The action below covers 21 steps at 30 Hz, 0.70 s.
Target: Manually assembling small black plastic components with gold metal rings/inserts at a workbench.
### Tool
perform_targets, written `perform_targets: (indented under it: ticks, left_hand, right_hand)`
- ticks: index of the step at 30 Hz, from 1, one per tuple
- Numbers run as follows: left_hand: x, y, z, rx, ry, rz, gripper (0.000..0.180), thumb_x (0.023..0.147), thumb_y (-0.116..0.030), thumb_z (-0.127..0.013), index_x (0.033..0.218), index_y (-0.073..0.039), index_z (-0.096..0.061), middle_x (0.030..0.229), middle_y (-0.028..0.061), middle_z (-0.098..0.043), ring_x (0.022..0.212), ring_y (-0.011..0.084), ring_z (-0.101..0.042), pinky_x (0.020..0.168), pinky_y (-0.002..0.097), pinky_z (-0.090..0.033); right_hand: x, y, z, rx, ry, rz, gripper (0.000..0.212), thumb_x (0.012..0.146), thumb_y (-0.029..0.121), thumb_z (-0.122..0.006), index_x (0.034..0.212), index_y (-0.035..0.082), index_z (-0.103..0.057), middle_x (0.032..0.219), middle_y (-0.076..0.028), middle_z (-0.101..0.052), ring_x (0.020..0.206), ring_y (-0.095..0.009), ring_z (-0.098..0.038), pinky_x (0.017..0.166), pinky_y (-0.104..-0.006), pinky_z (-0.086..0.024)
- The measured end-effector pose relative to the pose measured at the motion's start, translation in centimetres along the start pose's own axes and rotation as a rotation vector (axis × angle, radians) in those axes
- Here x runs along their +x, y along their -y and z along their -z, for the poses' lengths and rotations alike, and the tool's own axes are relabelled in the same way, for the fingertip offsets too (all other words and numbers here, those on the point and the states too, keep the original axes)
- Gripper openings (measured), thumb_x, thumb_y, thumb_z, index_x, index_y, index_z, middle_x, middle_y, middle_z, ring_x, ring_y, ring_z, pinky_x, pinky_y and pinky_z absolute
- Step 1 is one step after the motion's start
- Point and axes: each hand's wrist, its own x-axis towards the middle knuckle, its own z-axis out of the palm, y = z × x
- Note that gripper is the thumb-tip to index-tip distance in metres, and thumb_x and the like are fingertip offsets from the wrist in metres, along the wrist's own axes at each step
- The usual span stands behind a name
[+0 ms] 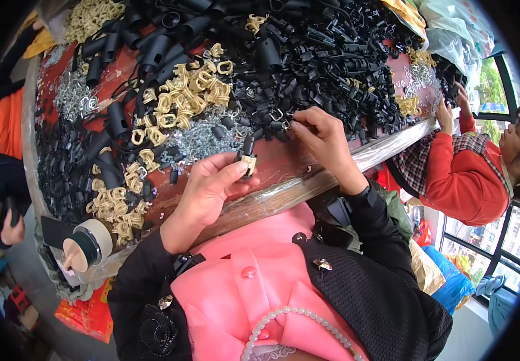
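Between the thumb and fingers of my left hand point(206, 185) is a small black-and-cream plastic part point(248, 159), held upright just over the table's near edge. My right hand point(325, 139) reaches to the near side of a large heap of small black plastic parts point(338, 72). Its thumb and fingertips are drawn together there, beside a bit of bent silver wire point(278, 114); what they pinch, if anything, is too small to tell. Loose silver metal pieces point(203, 144) and cream plastic loops point(190, 90) lie beyond my left hand.
The red tabletop point(272, 157) has a wooden edge point(260, 201) wrapped in clear film. Black tubes point(151, 54) lie at the back left. A tape roll point(94, 237) stands at the left corner. A co-worker in red point(467, 174) works at the right; another person's hand point(13, 228) shows at left.
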Motion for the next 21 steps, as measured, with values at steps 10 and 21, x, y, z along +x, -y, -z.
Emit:
perform_targets:
  ticks: [10, 21]
  left_hand:
    - [0.6, 0.9, 0.3, -0.134, 0.041, 0.009, 0.026, 0.083, -0.018, -0.053, 0.101, 0.001, -0.053, 0.09, 0.0094, -0.059, 0.081, 0.0169, -0.06, 0.066, 0.021, -0.05]
    - [0.4, 0.8, -0.1, -0.211, 0.016, 0.038, 0.022, 0.083, -0.016, -0.052, 0.099, -0.002, -0.053, 0.089, 0.0048, -0.059, 0.079, 0.0131, -0.058, 0.07, 0.0242, -0.05]
  right_hand:
    - [-1.3, 3.6, -0.8, 0.75, 0.102, -0.264, 0.02, 0.081, 0.006, -0.055, 0.099, -0.002, -0.05, 0.081, -0.002, -0.056, 0.069, -0.004, -0.051, 0.058, -0.0167, -0.042]
    - [-2.5, 5.9, -2.3, 0.643, 0.094, -0.099, 0.024, 0.076, 0.009, -0.061, 0.096, 0.001, -0.052, 0.069, -0.002, -0.054, 0.059, -0.006, -0.049, 0.051, -0.0202, -0.041]
